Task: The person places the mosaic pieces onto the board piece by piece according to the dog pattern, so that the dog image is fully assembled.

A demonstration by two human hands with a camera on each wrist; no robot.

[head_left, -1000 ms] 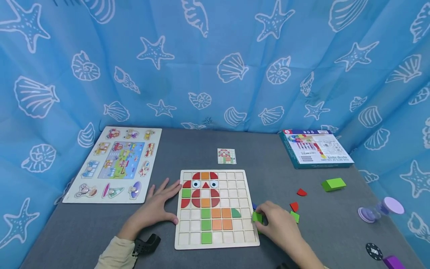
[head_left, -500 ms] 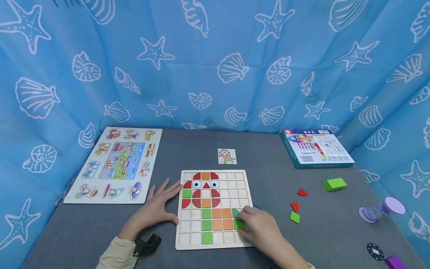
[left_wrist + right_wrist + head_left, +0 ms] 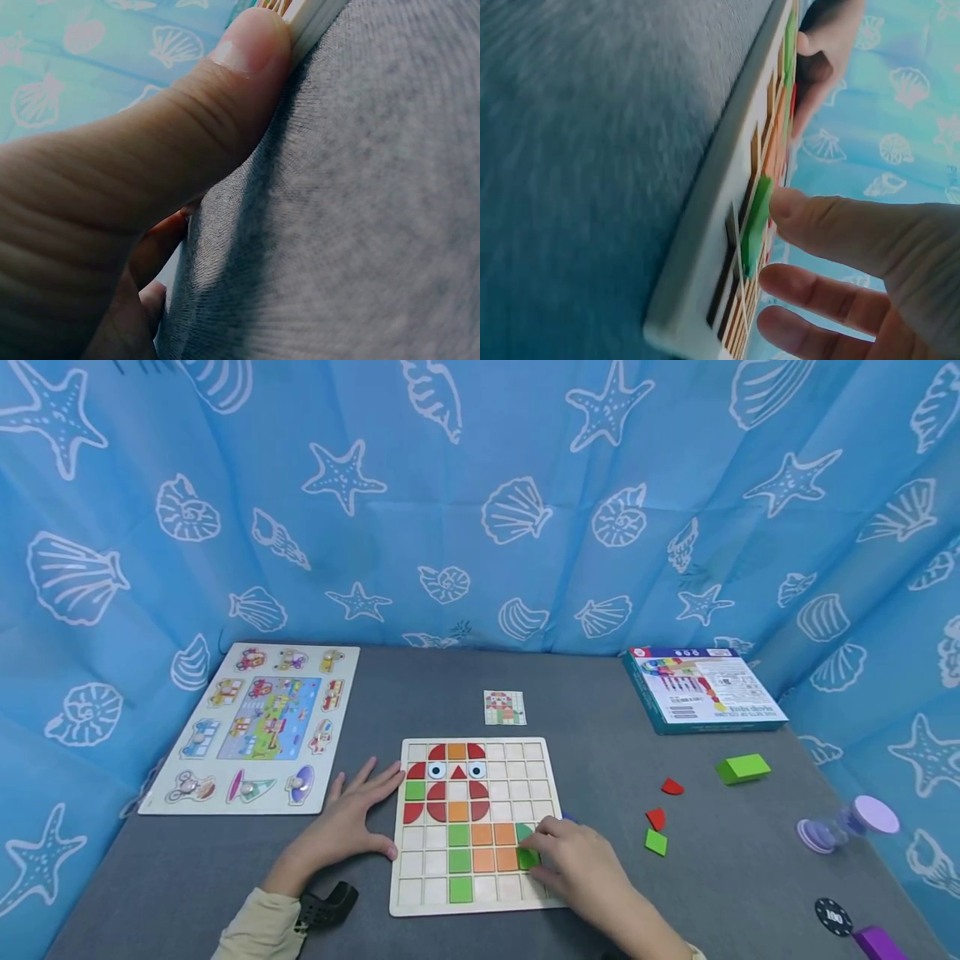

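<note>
A wooden grid board (image 3: 517, 893) bears red, orange and green tiles and two round eye pieces. At its left edge rests my left hand (image 3: 348, 822), fingers spread, the thumb (image 3: 251, 45) touching the rim in the left wrist view. Over the board's right side, my right hand (image 3: 581, 864) pinches a green square tile (image 3: 528, 858) between thumb and fingers. In the right wrist view this green tile (image 3: 757, 225) sits slightly tilted at its cell. A dark green quarter-circle tile (image 3: 523, 832) lies just above it, partly behind the fingers.
A small pattern card (image 3: 504, 707) lies behind the board. Right of it are red quarter pieces (image 3: 656, 818), a loose green square (image 3: 656, 842), a green block (image 3: 743, 769) and an hourglass-shaped toy (image 3: 847, 824). A peg puzzle (image 3: 153, 793) stands left; a box (image 3: 708, 689), back right.
My right hand has carried the green square tile leftward from beside the board onto the cell below the dark green quarter circle. My left hand has stayed at the left edge.
</note>
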